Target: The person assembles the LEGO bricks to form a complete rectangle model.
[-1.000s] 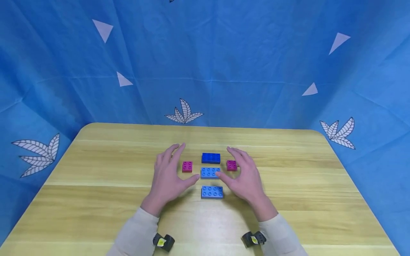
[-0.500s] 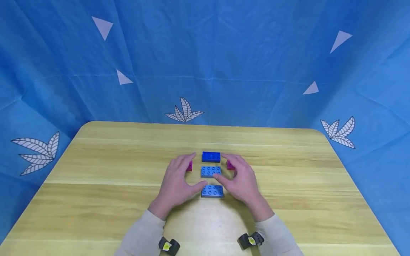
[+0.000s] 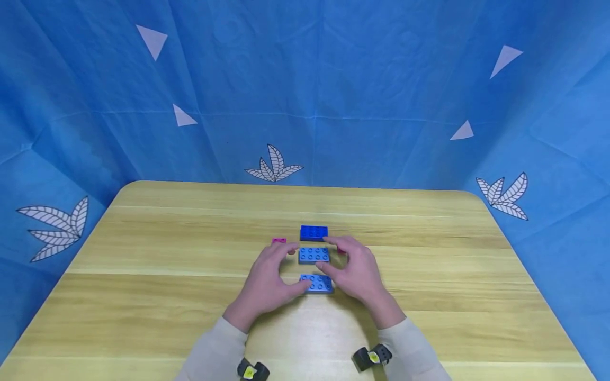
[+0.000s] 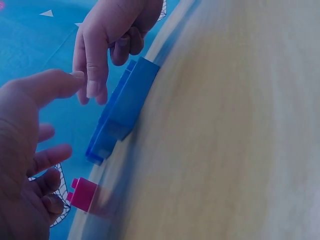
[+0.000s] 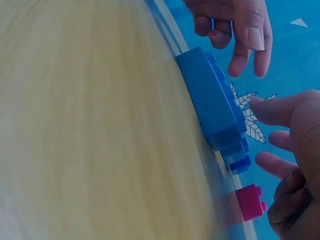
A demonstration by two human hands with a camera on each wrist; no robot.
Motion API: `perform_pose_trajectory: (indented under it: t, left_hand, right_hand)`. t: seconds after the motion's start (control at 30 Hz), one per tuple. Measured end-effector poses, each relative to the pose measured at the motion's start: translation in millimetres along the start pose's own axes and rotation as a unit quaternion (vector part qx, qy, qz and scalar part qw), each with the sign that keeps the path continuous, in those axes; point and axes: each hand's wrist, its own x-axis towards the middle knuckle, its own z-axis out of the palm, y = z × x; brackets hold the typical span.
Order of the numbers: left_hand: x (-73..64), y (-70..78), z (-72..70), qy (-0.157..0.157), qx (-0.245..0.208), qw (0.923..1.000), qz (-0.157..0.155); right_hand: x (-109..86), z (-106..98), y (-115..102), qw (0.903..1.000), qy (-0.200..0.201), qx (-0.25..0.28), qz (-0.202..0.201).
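Three eight-stud toy building bricks lie in a column in the head view: a dark blue brick (image 3: 314, 233) at the back, a light blue brick (image 3: 313, 255) in the middle and another light blue brick (image 3: 320, 284) in front. My left hand (image 3: 267, 283) curves loosely at their left, its thumb overlapping the front brick. On the other side my right hand (image 3: 356, 272) has its thumb tip by the middle brick and its forefinger near the dark blue one. Both hands hold nothing. A small pink brick (image 3: 278, 241) shows past the left fingers; a second pink brick (image 5: 250, 202) is mostly behind the right hand.
The bricks lie on a wooden table (image 3: 429, 254) with rounded back corners. Behind it hangs a blue cloth (image 3: 371, 95) printed with leaves and triangles. A small black camera (image 3: 371, 357) sits at the right wrist and a similar camera (image 3: 253, 371) at the left.
Both hands have moved inward over the bricks and slightly nearer the body, the left one farther. Their fingers now cover more of the pink bricks. The bricks themselves have stayed in place.
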Motion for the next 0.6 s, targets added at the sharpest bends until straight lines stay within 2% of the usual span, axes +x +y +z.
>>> perform_pose_trajectory:
  t: [0.6]
  left_hand:
    - [-2.5,-3.3,9.4,-0.072,-0.005,0.9973,0.014]
  right_hand:
    - [3.3,4.7,2.8,0.9994,-0.019,-0.03,0.002]
